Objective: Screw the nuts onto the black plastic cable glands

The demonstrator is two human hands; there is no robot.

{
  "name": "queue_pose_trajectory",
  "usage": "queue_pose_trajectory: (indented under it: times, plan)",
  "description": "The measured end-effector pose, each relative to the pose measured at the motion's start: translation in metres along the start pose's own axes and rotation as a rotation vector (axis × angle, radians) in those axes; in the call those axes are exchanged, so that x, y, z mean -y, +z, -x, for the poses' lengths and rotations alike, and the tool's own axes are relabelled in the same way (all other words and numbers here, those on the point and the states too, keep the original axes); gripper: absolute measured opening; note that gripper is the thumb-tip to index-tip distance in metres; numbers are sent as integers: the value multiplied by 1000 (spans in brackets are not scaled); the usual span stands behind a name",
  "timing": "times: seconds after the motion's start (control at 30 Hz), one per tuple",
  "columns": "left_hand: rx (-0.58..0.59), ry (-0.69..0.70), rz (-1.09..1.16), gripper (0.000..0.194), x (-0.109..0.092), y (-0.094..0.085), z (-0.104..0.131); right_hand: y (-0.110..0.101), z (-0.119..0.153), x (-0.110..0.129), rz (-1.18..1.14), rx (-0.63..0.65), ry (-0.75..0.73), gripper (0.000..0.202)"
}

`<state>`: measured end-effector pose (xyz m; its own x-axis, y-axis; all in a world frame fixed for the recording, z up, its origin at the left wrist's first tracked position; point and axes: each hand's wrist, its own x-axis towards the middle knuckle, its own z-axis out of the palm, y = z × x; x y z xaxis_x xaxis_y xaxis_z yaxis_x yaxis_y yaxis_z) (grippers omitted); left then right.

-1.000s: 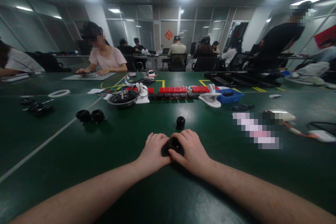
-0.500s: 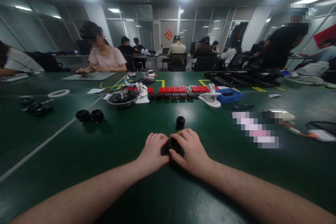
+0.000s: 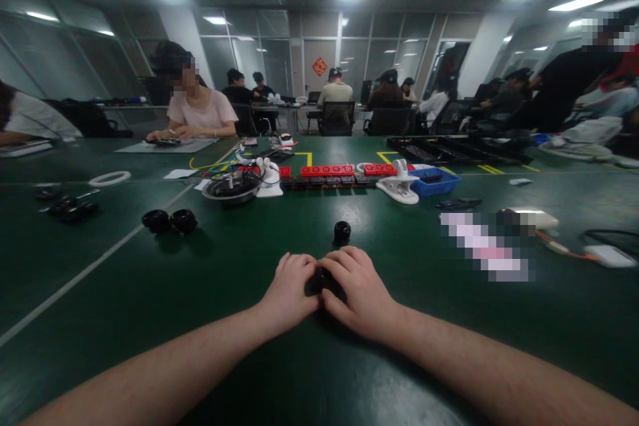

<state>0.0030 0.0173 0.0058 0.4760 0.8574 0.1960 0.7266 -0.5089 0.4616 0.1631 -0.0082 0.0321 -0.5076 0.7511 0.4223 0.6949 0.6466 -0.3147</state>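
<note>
Low over the green table (image 3: pixel 239 359), both hands are curled around a dark, glossy black round part (image 3: pixel 327 283). My left hand (image 3: pixel 292 287) is closed on its left side. From the right, my right hand (image 3: pixel 360 289) wraps over the top, fingers forward and thumb on the near side. Much of the part is hidden by the fingers, so its exact kind does not show. Just beyond my fingertips a small black ring-shaped piece (image 3: pixel 342 233) stands upright on the table.
Two black round pieces (image 3: pixel 183 221) sit to the left, with more black parts (image 3: pixel 74 208) farther out. Red socket strips (image 3: pixel 327 171), a metal bowl (image 3: pixel 232 193), a white clamp (image 3: pixel 401 188) and a blue bin (image 3: pixel 436 183) line the middle. A person (image 3: pixel 202 106) sits across.
My right hand has tilted slightly leftward over the black part, and its opening shows less. The small black piece ahead stays put. At the far right, a standing person has moved right and leans over.
</note>
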Motion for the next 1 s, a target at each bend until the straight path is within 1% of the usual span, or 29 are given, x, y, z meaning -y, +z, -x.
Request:
queue_pose_trajectory:
  times: [0.17,0.33,0.7,0.83,1.0]
  plan:
    - [-5,-5,17,26,1,1,0,-1,2,2,-6,-9,-46,34]
    - [0,-3,20,24,0,2,0,-1,4,1,35,-53,-94,29]
    - [9,4,13,19,0,-1,0,-1,7,-3,46,-75,-126,25]
    - [14,-19,6,21,-1,-1,1,-1,8,-2,38,-81,-131,24]
    - [-18,-38,6,24,0,-1,1,-4,8,-2,32,-101,-144,21]
